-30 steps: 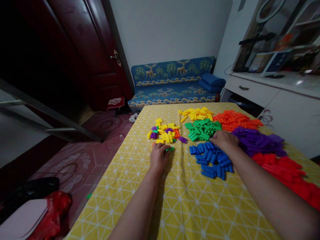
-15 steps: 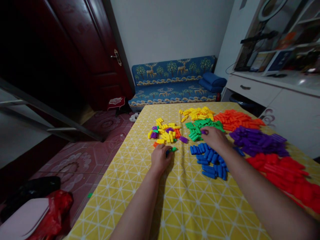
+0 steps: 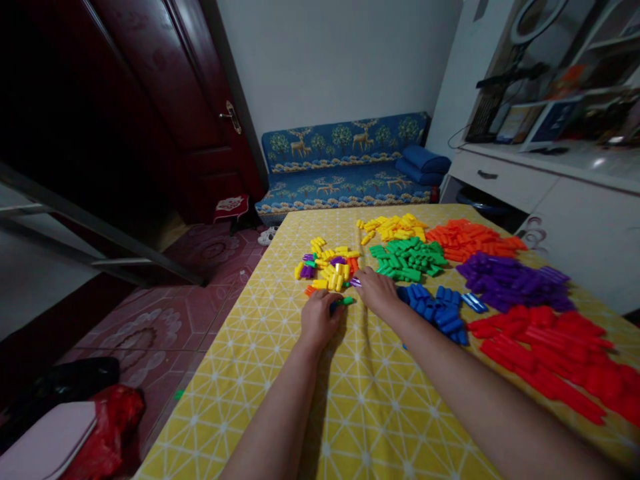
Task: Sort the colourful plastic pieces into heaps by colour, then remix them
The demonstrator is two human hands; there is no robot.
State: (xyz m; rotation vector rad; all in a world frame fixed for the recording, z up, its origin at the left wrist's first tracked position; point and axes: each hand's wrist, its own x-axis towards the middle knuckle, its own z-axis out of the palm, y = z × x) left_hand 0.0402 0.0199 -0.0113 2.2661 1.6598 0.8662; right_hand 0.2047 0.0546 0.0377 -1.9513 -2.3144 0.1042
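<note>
My left hand [image 3: 318, 319] rests on the table with its fingers closed around a small blue plastic block, mostly hidden by the fingers. A green plastic block [image 3: 346, 301] sticks out past its fingertips; whether the two are joined I cannot tell. Just to the right, the fingertips of my right hand [image 3: 376, 291] are closed on a purple plastic block [image 3: 355, 283], which shows only in part. Both hands are at the near side of a small mixed pile of yellow [image 3: 340, 277], purple, orange and green blocks.
Sorted block heaps lie on the right: yellow [image 3: 395, 228], green [image 3: 410, 257], orange [image 3: 473, 238], purple [image 3: 510, 281], blue [image 3: 437, 308] and red [image 3: 555, 350]. A yellow patterned cloth [image 3: 240, 373] covers the table. Beyond stand a blue sofa [image 3: 330, 170] and a white cabinet [image 3: 580, 227].
My right hand has moved left and nearer, from beside the green heap to the mixed pile, next to my left hand. The left hand has stayed in place.
</note>
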